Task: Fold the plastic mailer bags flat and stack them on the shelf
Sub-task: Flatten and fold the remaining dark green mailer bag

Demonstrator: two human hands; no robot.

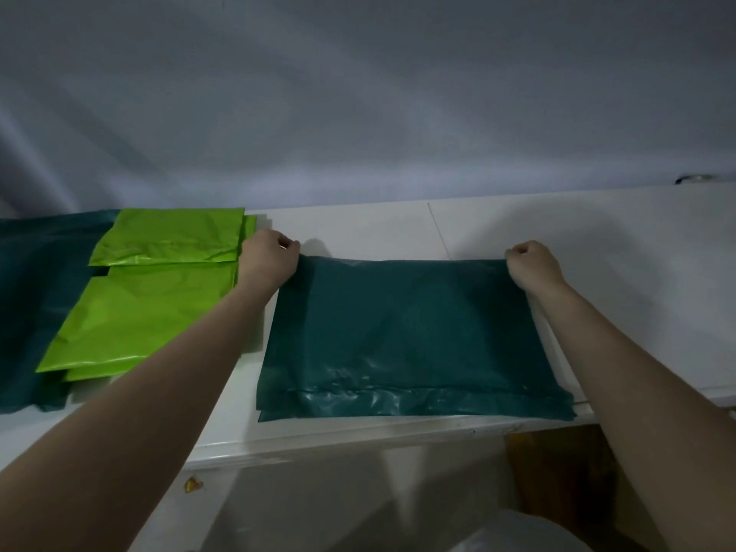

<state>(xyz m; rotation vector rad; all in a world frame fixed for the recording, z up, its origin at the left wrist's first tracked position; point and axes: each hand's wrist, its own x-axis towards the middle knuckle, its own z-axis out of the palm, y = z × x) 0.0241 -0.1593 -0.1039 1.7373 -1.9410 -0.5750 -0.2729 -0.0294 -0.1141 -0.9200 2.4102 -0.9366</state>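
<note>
A dark green mailer bag (410,332) lies flat on the white shelf (358,229), its near edge at the shelf's front. My left hand (271,255) pinches the bag's far left corner. At the far right corner, my right hand (531,262) pinches the bag with curled fingers. To the left lies a pile of lime green mailer bags (147,300), a smaller folded one on top at the back. Under them at the far left another dark green bag (28,304) is spread out.
A pale grey wall (358,93) rises straight behind the shelf. A small dark object (691,178) sits at the shelf's far right end. Below the front edge are a brown surface (565,480) and something pale and rounded (529,535).
</note>
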